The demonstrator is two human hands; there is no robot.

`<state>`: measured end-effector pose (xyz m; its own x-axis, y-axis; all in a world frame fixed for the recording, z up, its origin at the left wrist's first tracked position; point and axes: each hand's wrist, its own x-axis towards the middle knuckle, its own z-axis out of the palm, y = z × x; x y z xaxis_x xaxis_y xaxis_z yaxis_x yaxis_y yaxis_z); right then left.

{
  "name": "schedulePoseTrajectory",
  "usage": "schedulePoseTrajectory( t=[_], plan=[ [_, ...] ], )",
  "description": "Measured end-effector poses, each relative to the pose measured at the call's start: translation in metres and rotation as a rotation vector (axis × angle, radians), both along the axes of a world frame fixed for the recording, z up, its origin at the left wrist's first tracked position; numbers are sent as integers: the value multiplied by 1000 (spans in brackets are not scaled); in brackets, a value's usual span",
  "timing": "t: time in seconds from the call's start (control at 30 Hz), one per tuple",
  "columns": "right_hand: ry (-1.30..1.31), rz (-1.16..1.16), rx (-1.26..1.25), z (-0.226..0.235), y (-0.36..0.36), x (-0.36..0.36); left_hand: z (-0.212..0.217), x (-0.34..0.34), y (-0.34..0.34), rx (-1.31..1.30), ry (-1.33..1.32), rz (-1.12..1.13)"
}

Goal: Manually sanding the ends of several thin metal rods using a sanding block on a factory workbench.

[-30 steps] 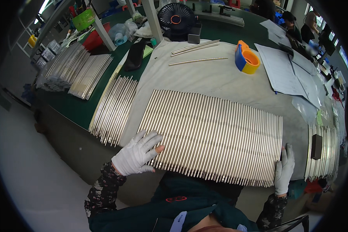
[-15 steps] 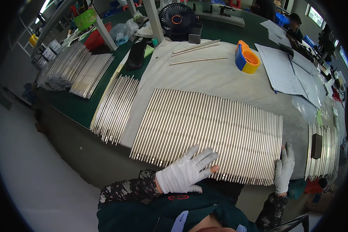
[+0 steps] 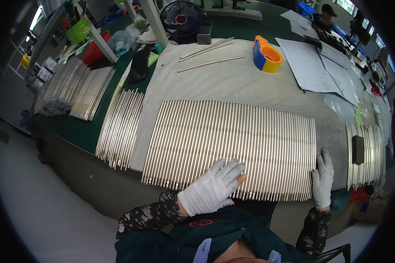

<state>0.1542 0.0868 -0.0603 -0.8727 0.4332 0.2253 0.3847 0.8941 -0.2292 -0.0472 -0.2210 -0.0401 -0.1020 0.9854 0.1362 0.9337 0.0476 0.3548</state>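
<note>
A wide row of thin silvery metal rods lies side by side on the grey cloth. My left hand, in a white glove with the thumb tip bare, rests flat on the near ends of the rods, left of the row's middle. Its fingers are stretched out and it grips nothing. My right hand, gloved too, stands at the row's right edge with its fingers extended upward along the last rod. Nothing shows in its grasp.
More rods lie on the left; bagged rods are beyond. Another bundle at right carries a dark block. Farther back are loose rods, a tape dispenser, papers, a fan and a phone. A person sits back right.
The whole view has shifted a little. My left hand's fingers have drawn closer together, with its thumb nearer the palm. My right hand stays by the row's right edge.
</note>
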Motion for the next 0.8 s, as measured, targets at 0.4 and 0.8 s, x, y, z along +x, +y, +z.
schedulePoseTrajectory(
  t=[0.4,0.8],
  plan=[
    [38,-372,406,34,89,-2,13,-25,-51,-201,136,219],
    [-288,-800,224,23,153,22,3,-28,-52,-197,116,201]
  ],
)
